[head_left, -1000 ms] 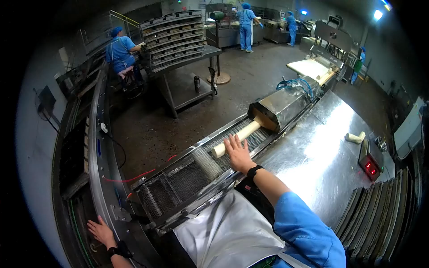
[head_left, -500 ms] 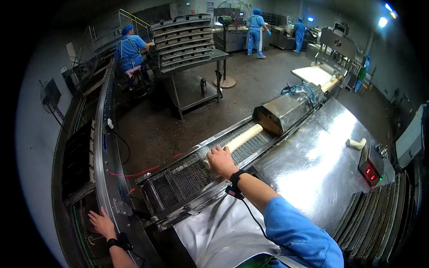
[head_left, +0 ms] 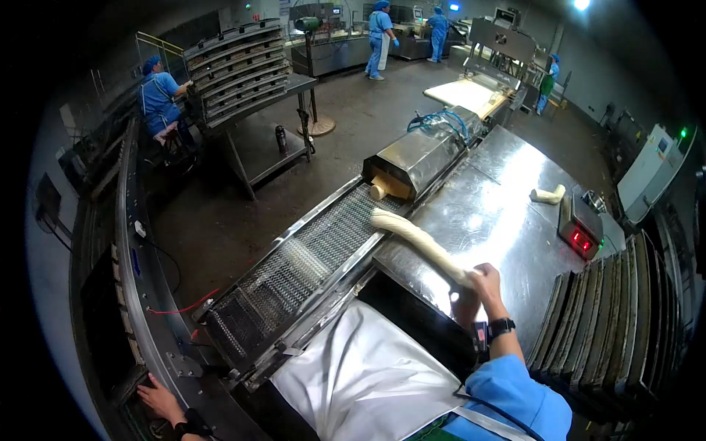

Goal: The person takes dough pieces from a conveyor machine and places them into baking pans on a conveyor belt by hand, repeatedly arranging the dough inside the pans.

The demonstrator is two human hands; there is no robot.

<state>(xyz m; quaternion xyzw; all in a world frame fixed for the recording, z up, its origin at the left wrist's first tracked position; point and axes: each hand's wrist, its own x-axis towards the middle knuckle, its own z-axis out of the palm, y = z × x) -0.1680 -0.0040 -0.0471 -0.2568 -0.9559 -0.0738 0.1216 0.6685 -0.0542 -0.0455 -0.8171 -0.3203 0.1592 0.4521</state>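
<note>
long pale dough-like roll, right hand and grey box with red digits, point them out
Long pale dough-like roll [head_left: 425,243], head view: middle of its length
Right hand [head_left: 486,284], head view: middle of the hand
Grey box with red digits [head_left: 581,234], head view: front face

The table [head_left: 478,198] is smooth, glossy metal, the belt [head_left: 309,246] coarse metal mesh. The dough roll [head_left: 423,242] is matt and faintly ridged. The upright trays [head_left: 599,316] look rough, perhaps metal, in dim light.

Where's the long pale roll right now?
In the head view, the long pale roll is just right of centre, one end in the right hand, the other near the mesh conveyor.
</note>
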